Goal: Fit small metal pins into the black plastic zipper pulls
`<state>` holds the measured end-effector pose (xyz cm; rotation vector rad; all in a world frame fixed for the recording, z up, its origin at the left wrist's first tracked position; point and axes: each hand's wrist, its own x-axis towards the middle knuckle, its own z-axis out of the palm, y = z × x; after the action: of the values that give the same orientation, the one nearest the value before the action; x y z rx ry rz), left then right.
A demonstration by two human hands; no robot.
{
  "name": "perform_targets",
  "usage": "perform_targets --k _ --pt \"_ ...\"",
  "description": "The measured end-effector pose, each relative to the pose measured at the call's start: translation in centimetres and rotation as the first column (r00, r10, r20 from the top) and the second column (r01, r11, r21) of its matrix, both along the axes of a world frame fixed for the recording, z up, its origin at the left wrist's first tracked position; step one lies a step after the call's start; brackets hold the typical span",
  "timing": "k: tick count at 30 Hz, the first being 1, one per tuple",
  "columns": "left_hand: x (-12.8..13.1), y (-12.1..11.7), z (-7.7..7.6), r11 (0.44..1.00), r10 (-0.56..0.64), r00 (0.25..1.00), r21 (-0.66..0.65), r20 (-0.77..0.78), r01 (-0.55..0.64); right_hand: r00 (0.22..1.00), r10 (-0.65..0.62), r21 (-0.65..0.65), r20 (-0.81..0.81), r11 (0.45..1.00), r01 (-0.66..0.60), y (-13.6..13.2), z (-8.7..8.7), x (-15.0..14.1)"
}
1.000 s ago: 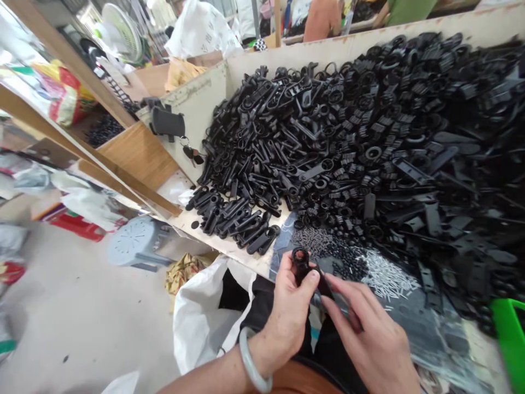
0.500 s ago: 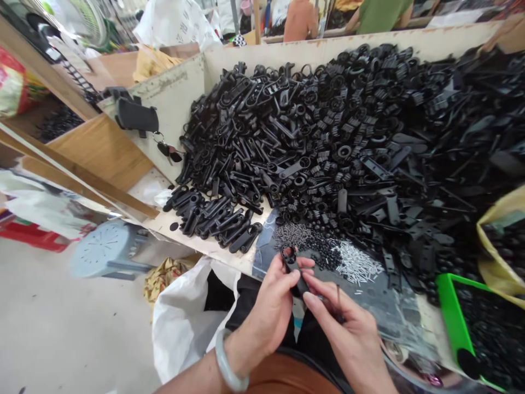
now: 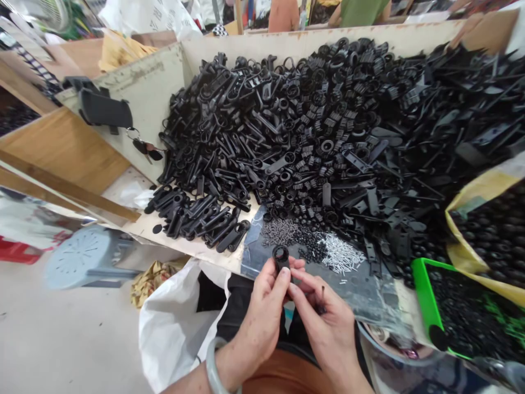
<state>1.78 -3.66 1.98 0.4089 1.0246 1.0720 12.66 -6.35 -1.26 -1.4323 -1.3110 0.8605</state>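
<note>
Just in front of the bench edge, my left hand is closed round a black plastic part with a ring end, the ring uppermost. My right hand pinches the same part lower down with thumb and forefinger. A small dark piece shows among the curled fingers of that hand; its kind is unclear. The fingers cover most of the held part. Just beyond the hands lie small heaps of brown-grey bits, black bits and silver pins.
A large heap of black plastic parts fills the bench, with similar parts lined up at left. A green tray and a yellow-edged bag stand right. Below left are a white sack and a blue stool.
The view has swung to the right. My hands have come closer together, and the black part has tipped so that its ring faces me more.
</note>
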Motion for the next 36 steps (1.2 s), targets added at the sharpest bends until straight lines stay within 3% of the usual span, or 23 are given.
perform_targets --k 5,10,13,15,16,18,20,22,26,29,32,36 --pt "-0.9 0.4 -0.8 0.998 -0.042 0.996 0.035 -0.074 0.045 0.994 0.045 0.029 0.098 0.998 -0.048 0.6 0.8 0.9" --pt "-2.5 0.6 -0.9 0.951 -0.292 0.947 0.067 -0.132 0.303 0.999 0.035 -0.169 -0.019 0.985 -0.038 2.2 1.8 1.8" --pt "-3.6 0.2 -0.6 0.856 -0.503 0.86 0.088 -0.087 0.51 0.941 0.176 -0.318 -0.289 0.91 -0.268 3.1 2.1 2.3" --pt "-4.1 -0.1 -0.4 0.802 -0.586 0.809 0.114 -0.039 0.587 0.853 0.263 -0.334 -0.451 0.836 -0.435 3.3 2.0 2.5" --pt "-4.2 -0.4 -0.5 0.786 -0.607 0.794 0.124 -0.033 0.606 0.833 0.283 -0.322 -0.476 0.825 -0.464 3.4 1.9 2.6" --pt "-4.3 -0.8 -0.8 0.781 -0.605 0.791 0.124 -0.09 0.612 0.862 0.296 -0.277 -0.412 0.86 -0.428 3.2 1.5 2.5" --pt "-4.3 -1.2 -1.3 0.788 -0.571 0.785 0.108 -0.241 0.606 0.914 0.289 -0.208 -0.285 0.912 -0.353 3.0 0.9 2.2" --pt "-4.4 -1.3 -1.8 0.773 -0.538 0.732 0.103 -0.418 0.626 0.944 0.272 -0.137 -0.185 0.944 -0.299 2.7 0.4 2.0" --pt "-4.7 -0.4 -1.6 0.703 -0.487 0.638 0.166 -0.597 0.692 0.95 0.294 -0.013 -0.107 0.955 -0.297 2.5 -0.1 2.3" --pt "-4.9 0.7 -0.8 0.659 -0.341 0.616 0.287 -0.71 0.695 0.961 0.267 0.076 -0.065 0.962 -0.262 2.5 0.2 2.8" --pt "-5.0 1.1 -0.3 0.668 -0.235 0.598 0.319 -0.766 0.672 0.975 0.213 0.091 -0.065 0.974 -0.207 2.7 0.4 2.7" --pt "-5.0 0.7 -0.3 0.69 -0.273 0.611 0.292 -0.743 0.662 0.961 0.193 0.022 -0.199 0.981 -0.193 2.7 0.1 2.2"
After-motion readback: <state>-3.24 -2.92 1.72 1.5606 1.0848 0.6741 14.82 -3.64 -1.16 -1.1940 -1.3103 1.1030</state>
